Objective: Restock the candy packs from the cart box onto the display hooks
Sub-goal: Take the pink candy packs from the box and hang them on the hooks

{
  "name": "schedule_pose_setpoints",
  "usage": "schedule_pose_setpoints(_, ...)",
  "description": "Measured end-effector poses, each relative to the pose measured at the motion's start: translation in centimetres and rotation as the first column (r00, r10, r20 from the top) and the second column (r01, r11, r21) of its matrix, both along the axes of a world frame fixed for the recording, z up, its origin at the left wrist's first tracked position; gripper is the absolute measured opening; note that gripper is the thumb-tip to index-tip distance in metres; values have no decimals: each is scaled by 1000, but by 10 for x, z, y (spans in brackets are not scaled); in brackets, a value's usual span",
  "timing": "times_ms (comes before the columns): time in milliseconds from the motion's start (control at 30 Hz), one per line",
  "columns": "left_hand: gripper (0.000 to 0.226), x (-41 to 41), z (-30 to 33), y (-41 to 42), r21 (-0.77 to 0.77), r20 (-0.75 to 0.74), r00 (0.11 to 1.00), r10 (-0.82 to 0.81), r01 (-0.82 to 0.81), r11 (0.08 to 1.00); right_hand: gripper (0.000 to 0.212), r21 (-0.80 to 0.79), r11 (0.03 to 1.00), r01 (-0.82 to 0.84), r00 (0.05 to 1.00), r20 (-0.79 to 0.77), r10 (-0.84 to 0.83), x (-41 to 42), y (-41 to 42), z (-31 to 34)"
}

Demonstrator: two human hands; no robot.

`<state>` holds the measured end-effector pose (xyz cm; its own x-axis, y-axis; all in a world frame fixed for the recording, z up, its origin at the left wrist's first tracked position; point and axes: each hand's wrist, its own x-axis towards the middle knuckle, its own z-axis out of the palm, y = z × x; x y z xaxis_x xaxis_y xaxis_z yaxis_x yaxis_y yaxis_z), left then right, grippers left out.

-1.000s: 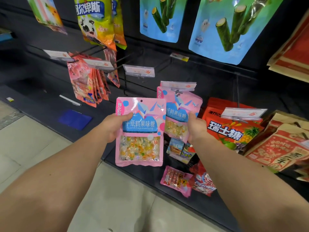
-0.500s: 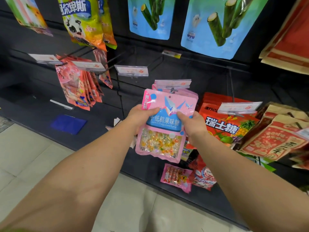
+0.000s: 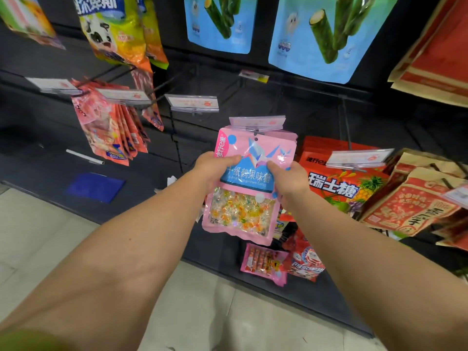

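Candy pack (image 3: 249, 188), pink with a blue band and a clear window of mixed sweets, is held upright in front of the display, its punched hole level with the tip of a hook just under a clear price tag (image 3: 257, 122). Whether the hook has entered the hole cannot be made out. The left hand (image 3: 214, 165) grips the pack's left edge, thumb on the front and the other fingers hidden behind; the right hand (image 3: 288, 178) pinches the right edge the same way, fingers closed on the film. Behind the held pack, edges of more pink packs (image 3: 286, 135) of the same kind show at the top right; their number cannot be counted, since the front pack covers them.

To the right hang orange-red packs (image 3: 347, 188) with white lettering, partly covered by a second price tag (image 3: 359, 157). Farther right are brown paper bags (image 3: 407, 211), cut off by the frame. On the dark shelf (image 3: 76, 193) below lie two small packs, one pink (image 3: 264, 262) and one red (image 3: 305, 262), with other items above them mostly hidden by the held pack. To the left hangs a row of salmon-pink packs (image 3: 101, 133), about five edges showing. Above are two blue pouches (image 3: 326, 34) printed with green rolls and yellow panda bags (image 3: 114, 29), all cropped at the top. A white pen-like stick (image 3: 84, 157) and a blue card (image 3: 96, 187) lie on the shelf at left.
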<state>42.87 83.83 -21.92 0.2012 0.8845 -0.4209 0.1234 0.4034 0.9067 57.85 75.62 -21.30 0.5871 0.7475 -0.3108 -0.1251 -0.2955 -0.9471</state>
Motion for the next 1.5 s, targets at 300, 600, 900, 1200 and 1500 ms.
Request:
schedule_pose_setpoints(300,50,6,-7,12,-16,-50,999,-8,7,1000,16,-67,996,60,994,91,-54,3,14,-4)
schedule_pose_setpoints(600,63,18,-27,16,111,-215,976,30,-6,994,44,-144,984,106,957,285,-61,7,14,-19)
schedule_pose_setpoints(900,82,33,-23,-50,379,-551,802,230,-5,925,58,-203,979,-34,895,430,120,24,-50,-13)
schedule_pose_setpoints(1200,79,151,-4,-203,333,-866,492,-91,703,629,69,-523,845,107,463,779,423,130,-239,-2)
schedule_pose_setpoints(1500,82,345,21,-488,357,-893,376,-245,926,121,61,-530,690,493,511,818,263,260,-555,24)
